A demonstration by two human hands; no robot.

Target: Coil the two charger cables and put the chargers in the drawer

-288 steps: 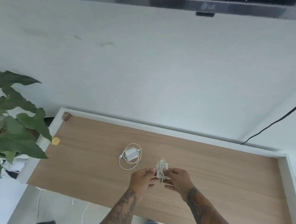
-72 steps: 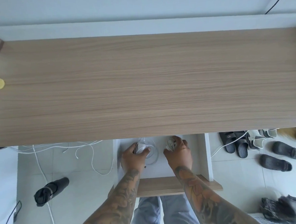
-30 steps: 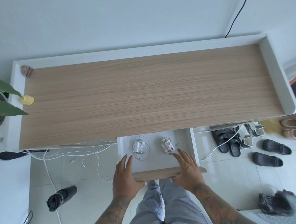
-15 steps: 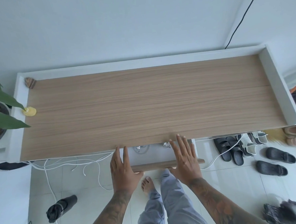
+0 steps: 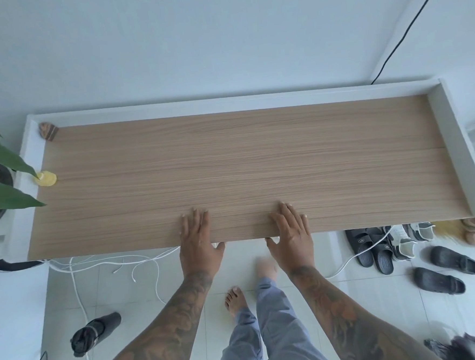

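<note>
Drawer and chargers hidden beneath the desk (image 5: pixel 243 157) front edge — left hand (image 5: pixel 197 244) and right hand (image 5: pixel 292 239) lie flat there, fingers straight, grasping nothing.

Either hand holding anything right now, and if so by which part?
Nothing is held. The left hand and right hand lie flat with straight fingers over the front edge of the desk.

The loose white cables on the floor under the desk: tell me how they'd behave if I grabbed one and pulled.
The white cables lie in slack loops, so they would probably be floppy and light. Several cross each other below the desk edge, so pulling one may drag or snag the others. One runs toward the black folded umbrella, which it might nudge.
</note>
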